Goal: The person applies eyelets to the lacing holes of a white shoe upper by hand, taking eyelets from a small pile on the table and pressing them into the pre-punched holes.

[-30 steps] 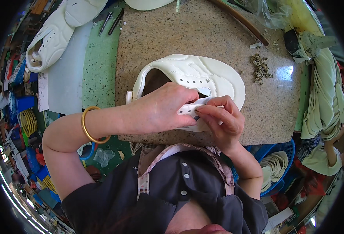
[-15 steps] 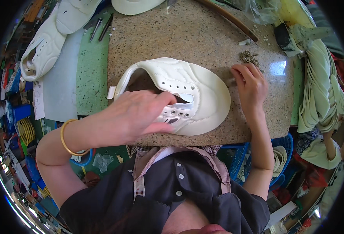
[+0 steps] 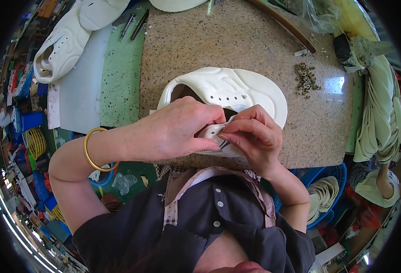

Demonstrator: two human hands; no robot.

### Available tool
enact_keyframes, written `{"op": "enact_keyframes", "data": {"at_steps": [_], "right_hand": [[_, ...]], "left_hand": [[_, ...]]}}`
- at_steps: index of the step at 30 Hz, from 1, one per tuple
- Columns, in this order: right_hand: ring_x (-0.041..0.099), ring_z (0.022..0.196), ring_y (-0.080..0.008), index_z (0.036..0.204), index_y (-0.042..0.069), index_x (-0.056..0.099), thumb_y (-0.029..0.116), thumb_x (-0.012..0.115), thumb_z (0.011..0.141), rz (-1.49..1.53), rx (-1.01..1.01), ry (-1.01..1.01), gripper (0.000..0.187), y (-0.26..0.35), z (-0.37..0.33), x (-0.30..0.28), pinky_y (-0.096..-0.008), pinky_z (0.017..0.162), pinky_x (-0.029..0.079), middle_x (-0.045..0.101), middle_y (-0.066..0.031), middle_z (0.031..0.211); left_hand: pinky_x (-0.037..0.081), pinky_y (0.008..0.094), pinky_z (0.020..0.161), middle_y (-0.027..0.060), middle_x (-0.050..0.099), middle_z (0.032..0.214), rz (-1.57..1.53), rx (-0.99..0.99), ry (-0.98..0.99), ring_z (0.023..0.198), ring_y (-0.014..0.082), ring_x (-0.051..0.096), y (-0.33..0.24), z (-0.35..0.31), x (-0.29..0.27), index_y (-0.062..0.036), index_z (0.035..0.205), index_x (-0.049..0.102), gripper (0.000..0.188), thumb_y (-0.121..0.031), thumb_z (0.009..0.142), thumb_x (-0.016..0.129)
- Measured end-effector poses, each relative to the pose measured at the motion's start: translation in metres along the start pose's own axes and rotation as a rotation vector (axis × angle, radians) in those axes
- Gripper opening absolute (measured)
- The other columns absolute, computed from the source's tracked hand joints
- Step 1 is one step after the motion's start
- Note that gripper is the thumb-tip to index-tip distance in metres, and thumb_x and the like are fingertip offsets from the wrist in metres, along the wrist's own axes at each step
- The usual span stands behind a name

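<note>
Grip: our left hand point(image 3: 177, 129) grasps the white shoe upper point(image 3: 264, 93) by its lace-hole flap point(image 3: 211, 131); right hand point(image 3: 255, 136) pinched, contents hidden | Risk: we may lose alignment | Cause: flap springback

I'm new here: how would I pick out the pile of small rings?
Find the speckled stone slab, then the white shoe upper on it. Up and right of its toe lies the pile of small rings, the slab's only brassy heap.
</note>
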State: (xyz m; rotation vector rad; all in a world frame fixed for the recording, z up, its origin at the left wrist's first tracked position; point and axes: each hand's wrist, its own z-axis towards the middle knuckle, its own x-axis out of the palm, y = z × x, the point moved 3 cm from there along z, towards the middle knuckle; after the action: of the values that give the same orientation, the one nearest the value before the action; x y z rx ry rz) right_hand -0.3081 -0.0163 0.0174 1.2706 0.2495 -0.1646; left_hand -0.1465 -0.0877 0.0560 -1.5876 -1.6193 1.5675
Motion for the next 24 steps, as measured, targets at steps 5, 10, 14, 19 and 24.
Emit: {"op": "enact_keyframes", "data": {"at_steps": [5, 10, 14, 19, 24], "right_hand": [[0.062, 0.076, -0.0188, 0.089, 0.006, 0.070, 0.001, 0.073, 0.071, -0.130, -0.074, 0.158, 0.019, 0.008, -0.002, -0.013, -0.0279, 0.062, 0.049, 0.065, -0.0063, 0.087], [0.064, 0.076, -0.0153, 0.090, 0.005, 0.069, 0.010, 0.072, 0.078, -0.625, 0.229, -0.478, 0.013, -0.029, 0.004, -0.110, -0.0285, 0.064, 0.051, 0.067, -0.0043, 0.087], [0.063, 0.070, -0.0197, 0.085, 0.010, 0.071, 0.010, 0.073, 0.076, -1.049, 0.039, -0.280, 0.010, -0.049, 0.003, -0.116, -0.0274, 0.059, 0.049, 0.066, -0.0039, 0.082], [0.065, 0.071, -0.0180, 0.085, 0.007, 0.071, 0.005, 0.073, 0.075, -0.641, 0.182, -0.329, 0.011, -0.024, -0.001, -0.095, -0.0267, 0.061, 0.050, 0.068, -0.0049, 0.081], [0.064, 0.071, -0.0173, 0.085, 0.005, 0.070, -0.002, 0.076, 0.067, -0.098, -0.021, 0.031, 0.020, 0.016, -0.002, -0.018, -0.0274, 0.060, 0.049, 0.067, -0.0061, 0.081]], "left_hand": [[0.046, 0.0334, 0.057, 0.0143, 0.062, 0.072, 0.046, 0.048, -0.038, 0.063, 0.0264, 0.062, 0.005, -0.005, 0.004, -0.0002, 0.094, 0.060, 0.022, -0.016, 0.082, 0.069], [0.045, 0.0376, 0.055, 0.0114, 0.060, 0.069, 0.394, 0.191, -0.214, 0.064, 0.0293, 0.060, -0.002, -0.014, 0.003, -0.0022, 0.093, 0.061, 0.018, -0.013, 0.080, 0.067], [0.045, 0.0389, 0.058, 0.0102, 0.059, 0.070, 0.481, 0.083, -0.106, 0.067, 0.0294, 0.060, -0.008, -0.022, -0.007, -0.0031, 0.099, 0.056, 0.025, -0.014, 0.080, 0.068], [0.045, 0.0385, 0.060, 0.0113, 0.058, 0.069, 0.258, -0.004, -0.063, 0.065, 0.0301, 0.060, -0.001, -0.025, -0.011, -0.0026, 0.098, 0.052, 0.028, -0.014, 0.079, 0.070], [0.047, 0.0341, 0.059, 0.0151, 0.064, 0.073, 0.107, 0.046, -0.072, 0.066, 0.0275, 0.063, -0.007, -0.013, -0.003, 0.0010, 0.095, 0.051, 0.029, -0.011, 0.079, 0.071]]}}
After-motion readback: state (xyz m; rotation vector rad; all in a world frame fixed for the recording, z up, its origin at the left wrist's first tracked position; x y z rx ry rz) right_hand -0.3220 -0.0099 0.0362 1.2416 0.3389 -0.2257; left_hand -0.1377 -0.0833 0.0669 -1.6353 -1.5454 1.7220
